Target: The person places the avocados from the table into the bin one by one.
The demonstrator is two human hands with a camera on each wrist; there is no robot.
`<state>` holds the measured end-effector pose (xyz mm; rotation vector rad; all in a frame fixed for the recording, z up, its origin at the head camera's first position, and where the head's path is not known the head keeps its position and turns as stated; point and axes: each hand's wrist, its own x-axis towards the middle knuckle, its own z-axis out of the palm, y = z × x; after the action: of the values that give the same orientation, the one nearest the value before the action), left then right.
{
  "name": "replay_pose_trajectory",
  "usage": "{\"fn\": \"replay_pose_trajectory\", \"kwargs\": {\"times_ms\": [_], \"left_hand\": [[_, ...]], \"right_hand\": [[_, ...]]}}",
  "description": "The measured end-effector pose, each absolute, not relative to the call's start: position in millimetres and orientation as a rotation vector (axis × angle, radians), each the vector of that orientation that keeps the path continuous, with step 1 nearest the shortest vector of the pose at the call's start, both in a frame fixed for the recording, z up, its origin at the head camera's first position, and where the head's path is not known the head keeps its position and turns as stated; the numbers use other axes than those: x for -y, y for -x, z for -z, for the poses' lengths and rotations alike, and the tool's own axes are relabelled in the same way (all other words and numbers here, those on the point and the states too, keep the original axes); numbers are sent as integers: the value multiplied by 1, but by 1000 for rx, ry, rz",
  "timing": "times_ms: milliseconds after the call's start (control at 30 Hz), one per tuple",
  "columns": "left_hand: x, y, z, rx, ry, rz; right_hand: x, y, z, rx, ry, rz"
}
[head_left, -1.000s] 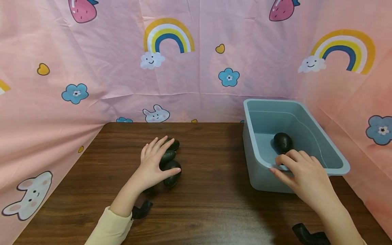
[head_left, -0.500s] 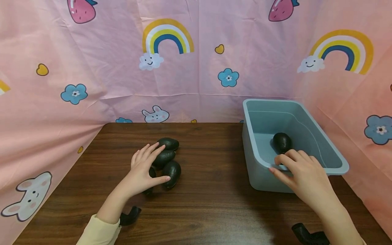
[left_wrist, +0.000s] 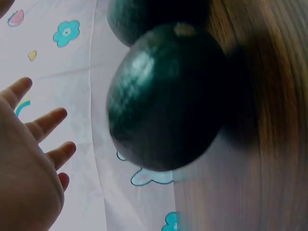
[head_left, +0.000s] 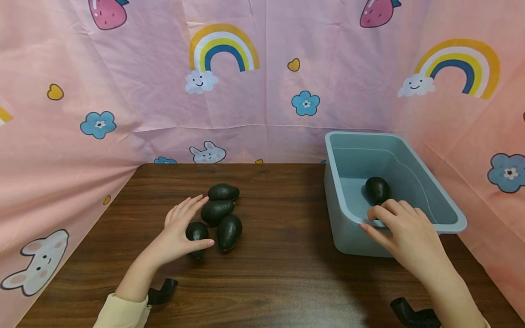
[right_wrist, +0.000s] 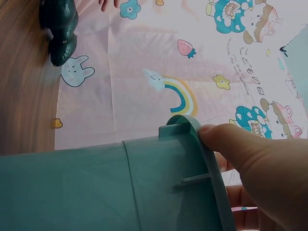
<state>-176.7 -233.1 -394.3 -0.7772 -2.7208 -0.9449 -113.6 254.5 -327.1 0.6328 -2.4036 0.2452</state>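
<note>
Several dark green avocados lie in a cluster on the table's left half. My left hand [head_left: 176, 237] is spread beside the nearest-left avocado [head_left: 197, 231]. Its thumb crosses in front of that fruit and its fingers reach toward the middle avocado [head_left: 217, 212]. In the left wrist view, a large avocado [left_wrist: 163, 106] appears apart from the straight fingers [left_wrist: 48, 125]. Another avocado [head_left: 229, 232] lies to the right, and one more [head_left: 223, 192] at the back. My right hand [head_left: 404, 234] grips the near rim of a grey-blue plastic bin [head_left: 336, 182], thumb outside. Inside lies a single avocado [head_left: 377, 190].
The wooden table [head_left: 279, 273] ends at a patterned pink cloth [head_left: 266, 100] hung behind and along both sides. The bin stands at the right, near the cloth. Black straps or mounts [head_left: 163, 291] show at both wrists.
My left hand has drawn back left and toward me, off the avocados it covered, uncovering the cluster. My right hand stays on the bin's rim.
</note>
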Motion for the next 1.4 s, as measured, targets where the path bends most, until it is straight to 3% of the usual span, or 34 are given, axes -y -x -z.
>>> {"fn": "replay_pose_trajectory", "kwargs": {"times_ms": [1400], "left_hand": [[289, 186, 432, 2890, 843, 1500]], "right_hand": [[-256, 113, 326, 2381, -666, -239]]}}
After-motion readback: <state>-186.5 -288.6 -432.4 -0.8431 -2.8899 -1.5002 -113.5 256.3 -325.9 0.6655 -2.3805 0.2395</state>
